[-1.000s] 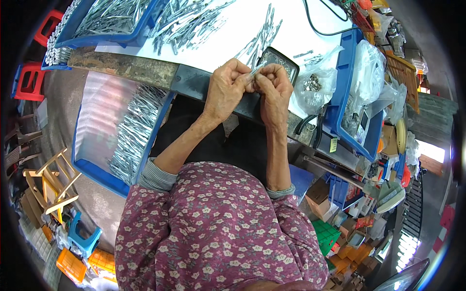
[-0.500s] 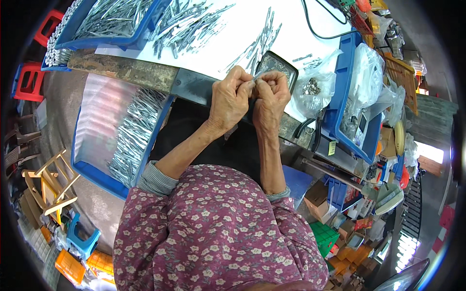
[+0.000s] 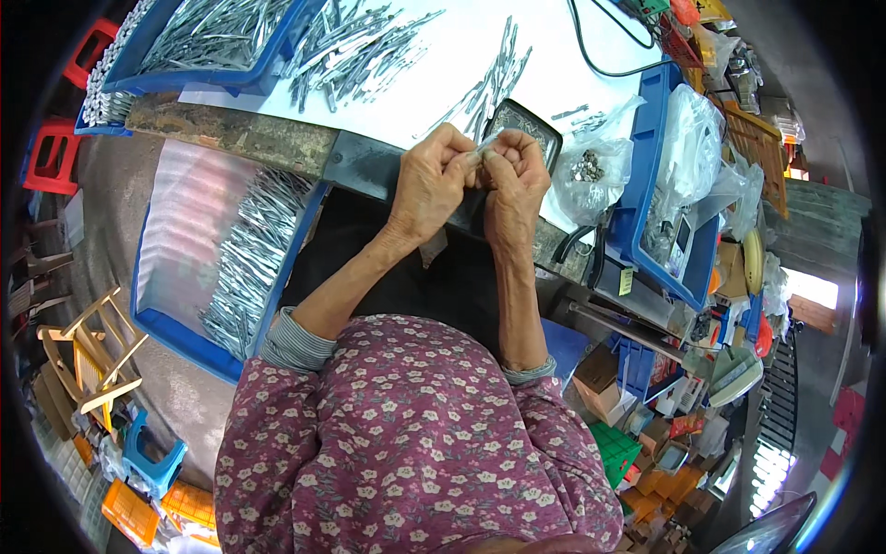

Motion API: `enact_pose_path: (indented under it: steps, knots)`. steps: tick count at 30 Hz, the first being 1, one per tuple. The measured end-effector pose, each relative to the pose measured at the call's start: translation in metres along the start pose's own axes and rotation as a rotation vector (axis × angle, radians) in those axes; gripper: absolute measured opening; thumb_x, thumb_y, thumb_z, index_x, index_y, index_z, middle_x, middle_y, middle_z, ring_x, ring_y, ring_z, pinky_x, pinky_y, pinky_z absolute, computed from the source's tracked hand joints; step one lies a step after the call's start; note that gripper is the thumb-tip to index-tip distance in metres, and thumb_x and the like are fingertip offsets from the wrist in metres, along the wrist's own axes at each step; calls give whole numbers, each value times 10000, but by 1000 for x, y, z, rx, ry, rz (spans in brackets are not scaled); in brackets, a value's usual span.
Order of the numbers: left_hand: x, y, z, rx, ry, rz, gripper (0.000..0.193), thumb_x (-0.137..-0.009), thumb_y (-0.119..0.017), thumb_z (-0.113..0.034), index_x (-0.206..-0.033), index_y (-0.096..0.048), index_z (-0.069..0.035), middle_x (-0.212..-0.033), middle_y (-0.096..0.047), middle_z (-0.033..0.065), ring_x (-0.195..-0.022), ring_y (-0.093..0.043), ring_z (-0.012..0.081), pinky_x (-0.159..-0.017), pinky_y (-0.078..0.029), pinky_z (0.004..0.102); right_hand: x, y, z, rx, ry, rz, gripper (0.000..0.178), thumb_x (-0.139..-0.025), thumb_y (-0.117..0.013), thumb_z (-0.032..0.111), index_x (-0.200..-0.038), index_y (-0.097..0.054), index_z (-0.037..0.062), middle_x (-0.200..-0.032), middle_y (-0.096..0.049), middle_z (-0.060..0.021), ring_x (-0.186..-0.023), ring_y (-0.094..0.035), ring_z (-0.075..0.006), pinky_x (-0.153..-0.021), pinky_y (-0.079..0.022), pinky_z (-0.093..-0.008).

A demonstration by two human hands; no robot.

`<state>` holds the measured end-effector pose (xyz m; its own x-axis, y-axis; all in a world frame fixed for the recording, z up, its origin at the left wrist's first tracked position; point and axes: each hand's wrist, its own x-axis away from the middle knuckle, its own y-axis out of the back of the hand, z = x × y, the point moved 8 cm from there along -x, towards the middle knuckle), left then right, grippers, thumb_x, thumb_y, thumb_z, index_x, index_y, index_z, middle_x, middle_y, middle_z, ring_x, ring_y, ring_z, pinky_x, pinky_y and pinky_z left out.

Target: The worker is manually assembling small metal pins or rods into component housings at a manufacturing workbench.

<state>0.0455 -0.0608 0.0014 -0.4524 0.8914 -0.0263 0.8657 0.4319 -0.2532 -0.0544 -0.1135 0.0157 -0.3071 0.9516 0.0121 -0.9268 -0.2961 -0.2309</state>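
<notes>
My left hand (image 3: 429,180) and my right hand (image 3: 515,180) meet over the near edge of the white-topped table. Thumbs and forefingers of both are pinched together around a small pale grey thing, mostly hidden by the fingers; its kind cannot be made out. Just beyond my right hand lies a dark rounded tray (image 3: 526,125) with small pieces in it. A loose bunch of thin silvery strips (image 3: 494,83) is spread behind my fingertips, and a larger heap of strips (image 3: 355,51) lies farther left.
Upper left, a blue bin (image 3: 268,78) holds more strips. Below the table's left side, another blue bin (image 3: 185,340) holds many strips. To the right are a clear bag of small metal parts (image 3: 591,175), a blue crate (image 3: 637,222) with plastic bags and a black cable (image 3: 591,57).
Both hands stay together at the same spot, with only slight finger movement. The whole view has shifted slightly left.
</notes>
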Motion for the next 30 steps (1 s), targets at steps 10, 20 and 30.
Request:
enact_pose_path:
  steps: [10,20,30]
  knots:
    - [-1,-3,15,316,276,182,88,-858,-510,-75,-907,-486,-5,-624,-516,47,-461,-356,18,-381,-260,138,-20,-3,9,159,17,182,239,-871,-523,225,-888,-574,-9,-636,-517,-15,-554,-446,-63,-490,-371,-196]
    - [0,-5,15,398,314,212,119,-888,-473,-118,-926,-477,-5,-631,-507,46,-447,-338,19,-367,-251,140,-27,-7,7,408,71,177,294,-887,-508,255,-709,-556,26,-539,-405,36,-483,-343,-39,-445,-266,-192]
    - [0,-3,10,341,301,138,103,-882,-442,-90,-850,-466,6,-577,-458,22,-404,-303,9,-333,-219,156,-28,-13,12,583,272,175,303,-893,-492,217,-684,-520,0,-520,-431,-21,-476,-403,-87,-430,-315,-256]
